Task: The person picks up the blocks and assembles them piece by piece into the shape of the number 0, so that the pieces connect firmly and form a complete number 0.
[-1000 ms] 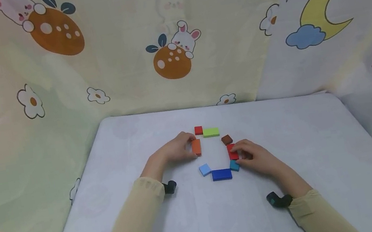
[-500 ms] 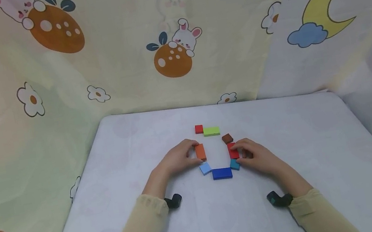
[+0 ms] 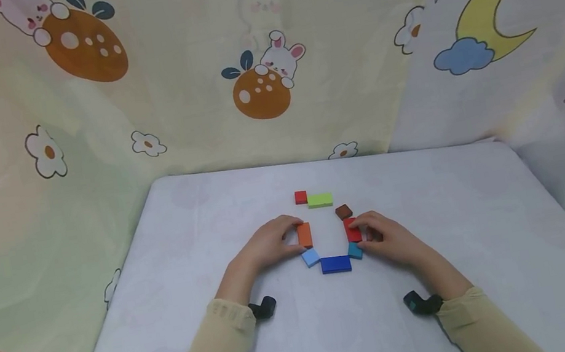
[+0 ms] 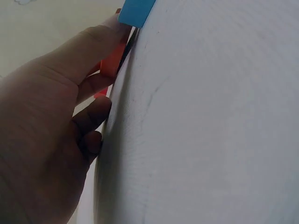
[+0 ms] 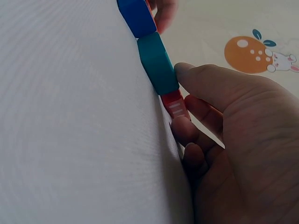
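In the head view my left hand (image 3: 270, 244) pinches an upright-lying orange block (image 3: 304, 235) between thumb and fingers. Just below its near end sits a light blue block (image 3: 310, 258), seen close by the thumb in the left wrist view. My right hand (image 3: 391, 240) has its fingers on a red block (image 3: 351, 230) at the right side. Its thumb touches the teal block (image 5: 158, 63) in the right wrist view, while the other fingers curl beside the red one. A dark blue block (image 3: 336, 264) lies between the light blue and teal blocks.
A brown block (image 3: 343, 211) lies tilted above the red one. Farther back, a small red block (image 3: 300, 197) touches a lime green block (image 3: 319, 200). All lie on a white-covered table (image 3: 387, 333), backed by a printed cloth (image 3: 177, 81).
My left hand has drawn the orange block toward me, away from the small red block and down to the light blue one. The right hand has stayed almost still.
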Available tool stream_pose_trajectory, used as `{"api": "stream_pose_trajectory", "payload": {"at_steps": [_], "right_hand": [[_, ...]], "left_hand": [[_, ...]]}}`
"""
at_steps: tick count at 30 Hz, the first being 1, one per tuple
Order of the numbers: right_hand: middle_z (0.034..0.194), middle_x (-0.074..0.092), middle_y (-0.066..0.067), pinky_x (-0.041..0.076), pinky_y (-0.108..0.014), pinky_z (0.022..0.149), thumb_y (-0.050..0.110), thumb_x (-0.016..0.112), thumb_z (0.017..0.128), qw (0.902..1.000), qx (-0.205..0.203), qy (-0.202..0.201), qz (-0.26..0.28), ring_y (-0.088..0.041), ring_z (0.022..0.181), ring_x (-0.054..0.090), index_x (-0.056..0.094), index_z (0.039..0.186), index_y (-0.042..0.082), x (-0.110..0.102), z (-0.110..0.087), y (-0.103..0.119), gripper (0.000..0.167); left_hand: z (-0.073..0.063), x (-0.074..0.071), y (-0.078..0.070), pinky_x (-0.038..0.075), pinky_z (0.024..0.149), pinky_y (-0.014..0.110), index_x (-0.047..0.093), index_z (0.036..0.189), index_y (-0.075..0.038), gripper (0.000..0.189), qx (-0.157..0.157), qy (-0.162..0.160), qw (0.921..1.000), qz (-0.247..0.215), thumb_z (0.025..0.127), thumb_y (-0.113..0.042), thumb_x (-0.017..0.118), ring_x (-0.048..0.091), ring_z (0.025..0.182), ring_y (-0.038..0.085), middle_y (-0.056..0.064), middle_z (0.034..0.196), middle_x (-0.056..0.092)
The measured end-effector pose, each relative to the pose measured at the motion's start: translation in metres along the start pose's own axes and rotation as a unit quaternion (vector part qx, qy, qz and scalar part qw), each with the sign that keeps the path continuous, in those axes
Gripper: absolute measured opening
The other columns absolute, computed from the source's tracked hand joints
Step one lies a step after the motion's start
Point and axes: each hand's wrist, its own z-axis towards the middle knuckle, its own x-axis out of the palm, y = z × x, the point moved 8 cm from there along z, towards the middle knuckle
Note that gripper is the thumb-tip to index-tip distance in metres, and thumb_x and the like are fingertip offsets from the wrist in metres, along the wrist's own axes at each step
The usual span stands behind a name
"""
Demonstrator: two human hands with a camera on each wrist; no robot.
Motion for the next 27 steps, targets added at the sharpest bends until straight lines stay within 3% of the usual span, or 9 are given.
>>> {"api": "stream_pose_trajectory", "payload": {"at_steps": [13, 19, 27], "right_hand": [[0.117, 0.057, 0.008, 0.049, -0.022, 0.075, 0.024, 0.075, 0.088, 1.0, 0.006, 0.001, -0.005, -0.014, 0.089, 0.053, 0.06, 0.128, 0.031, 0.001, 0.0, -0.002, 0.043], [0.117, 0.057, 0.007, 0.049, -0.022, 0.076, 0.025, 0.075, 0.089, 1.0, 0.008, 0.004, 0.0, -0.014, 0.09, 0.053, 0.06, 0.128, 0.03, 0.001, -0.001, -0.001, 0.043], [0.116, 0.057, 0.007, 0.05, -0.022, 0.075, 0.025, 0.075, 0.088, 0.9998, 0.02, 0.001, 0.002, -0.015, 0.09, 0.053, 0.061, 0.127, 0.029, 0.0, -0.001, 0.001, 0.042]], "left_hand": [[-0.015, -0.002, 0.006, 0.035, 0.116, 0.044, 0.05, 0.143, -0.034, 0.048, -0.018, -0.008, 0.9977, -0.065, 0.098, -0.051, 0.053, 0.042, 0.14, 0.018, -0.006, 0.151, 0.046], [-0.027, 0.004, -0.001, 0.032, 0.118, 0.048, 0.047, 0.146, -0.035, 0.053, -0.008, -0.021, 0.9994, -0.028, 0.097, -0.053, 0.053, 0.035, 0.145, 0.022, -0.003, 0.154, 0.042], [-0.032, 0.013, -0.007, 0.03, 0.118, 0.05, 0.042, 0.149, -0.036, 0.057, 0.026, -0.04, 0.998, 0.041, 0.097, -0.056, 0.052, 0.035, 0.144, 0.023, -0.003, 0.153, 0.044]]}}
